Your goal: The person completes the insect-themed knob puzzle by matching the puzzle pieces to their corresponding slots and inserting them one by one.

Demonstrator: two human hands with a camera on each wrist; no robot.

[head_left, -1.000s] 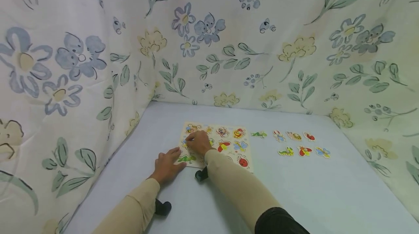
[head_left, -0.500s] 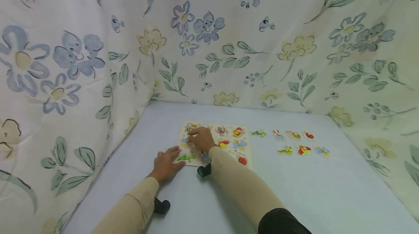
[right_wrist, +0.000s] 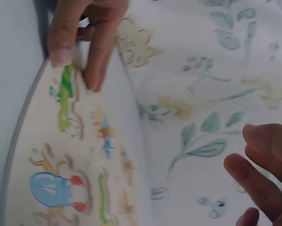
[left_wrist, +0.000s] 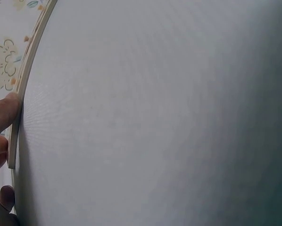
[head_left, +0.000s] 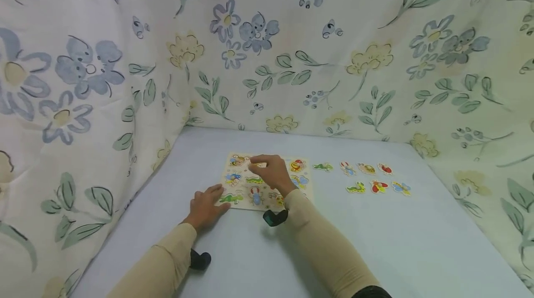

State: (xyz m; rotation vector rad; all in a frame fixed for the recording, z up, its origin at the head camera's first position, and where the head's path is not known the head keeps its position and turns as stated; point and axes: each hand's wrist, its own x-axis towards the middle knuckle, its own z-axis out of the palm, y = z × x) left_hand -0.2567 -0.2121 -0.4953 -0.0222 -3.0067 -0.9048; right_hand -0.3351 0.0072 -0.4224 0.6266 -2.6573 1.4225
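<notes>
A pale wooden puzzle board (head_left: 245, 203) with bug pictures lies on the table. My left hand (head_left: 204, 210) rests at its near left corner. In the right wrist view, the thumb presses beside the green grasshopper (right_wrist: 64, 96) and a straight finger reaches along the board's left side. My right hand (head_left: 273, 173) hovers over the upper middle of the board, hiding part of it. Thumb and fingers (right_wrist: 261, 188) stand apart in the right wrist view, with nothing between them. A blue beetle (right_wrist: 51, 188) shows on the board's near row.
Several loose bug pieces lie right of the board, among them a green grasshopper (head_left: 323, 167), a green caterpillar (head_left: 356, 187), a red butterfly (head_left: 378, 187) and a blue one (head_left: 401, 188). Floral cloth (head_left: 317, 71) hangs around the white table (head_left: 375, 242).
My right hand has lifted off the board's left middle and moved right and upward, uncovering the blue insect there. The left hand keeps its place at the corner. The head view has shifted slightly.
</notes>
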